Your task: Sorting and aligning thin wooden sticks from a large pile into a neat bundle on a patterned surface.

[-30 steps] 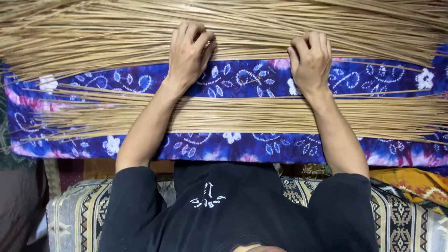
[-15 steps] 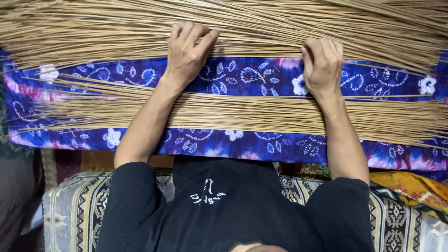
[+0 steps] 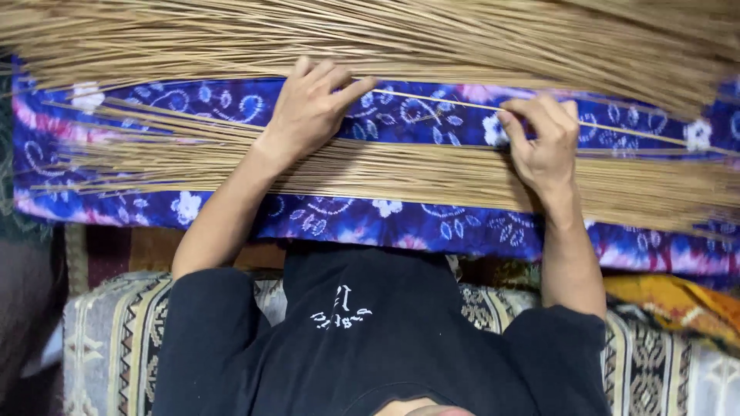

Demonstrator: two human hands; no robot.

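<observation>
Changed since the earlier frame: the right hand (image 3: 543, 139), then flat on the far pile, now has its fingers curled and pinched on a single thin tan stick (image 3: 617, 127), drawn clear of the mass and lying slantwise across the cloth. The left hand (image 3: 312, 108) has shifted little; it lies palm down with fingers spread, grasping nothing, its fingertips at the near edge of the far pile. The judgement is that one stick is being separated from the rest.

Item held: single thin tan stick, running from near the left hand's fingertips, through the right hand's pinch, and out toward the right edge of the view.

Adjacent: far pile of long straw-coloured sticks (image 3: 432, 38), filling the top of the view; near bundle of the same sticks (image 3: 401, 173), lying under both wrists.

Beneath: blue and purple tie-dyed cloth with white flower prints (image 3: 432, 115), showing between the two heaps and below the near one.

Nearest the camera: patterned woven cushion (image 3: 116, 331) and the person's black shirt (image 3: 370, 331).
</observation>
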